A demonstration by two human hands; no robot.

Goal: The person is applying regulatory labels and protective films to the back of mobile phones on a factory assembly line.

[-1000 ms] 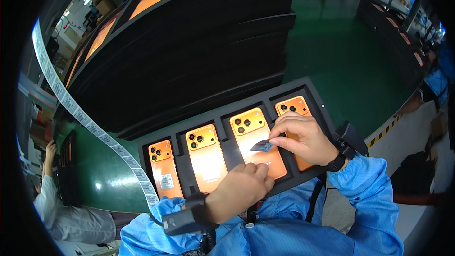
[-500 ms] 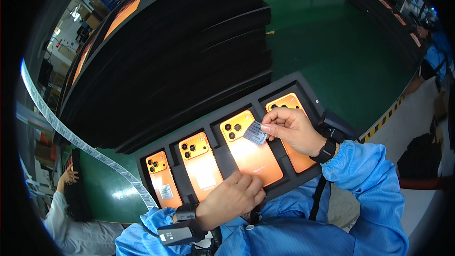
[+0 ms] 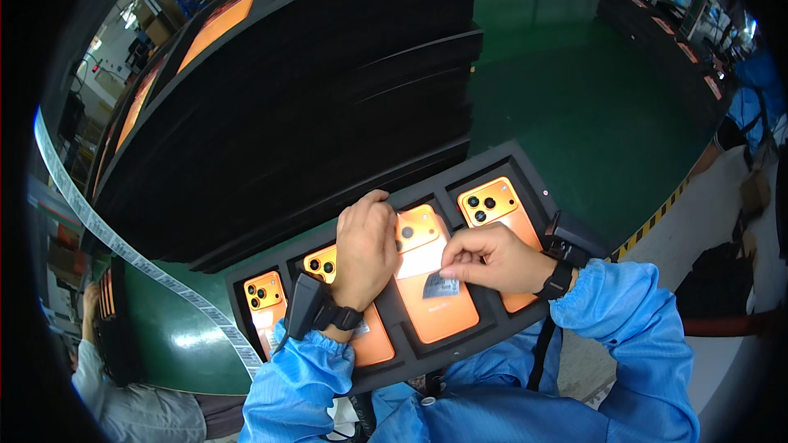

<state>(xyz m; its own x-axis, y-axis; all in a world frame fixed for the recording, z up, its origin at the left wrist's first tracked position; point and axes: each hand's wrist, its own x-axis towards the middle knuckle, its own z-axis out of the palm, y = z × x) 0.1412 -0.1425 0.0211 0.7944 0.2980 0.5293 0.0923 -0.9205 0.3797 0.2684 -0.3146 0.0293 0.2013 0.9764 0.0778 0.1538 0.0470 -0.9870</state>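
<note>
At the left, a curling strip of labels runs down toward the left sleeve, probably there for easy reach. Next lie the first phone and the second phone, backs up, leaving that face exposed. The left hand covers part of the second, its fingers bent near the tray's far rim (perhaps to steady it; I cannot tell whether they grip anything).

The third phone has a grey label over the middle of its back, touching or just above, I cannot tell. The right hand has thumb and fingers clamped on the label's edge, likely to keep most of it uncovered. The fourth phone is partly behind that hand.

Behind, a stack of black trays carries more orange phones on top. The near tray holds the four, one per recess, keeping them apart.
</note>
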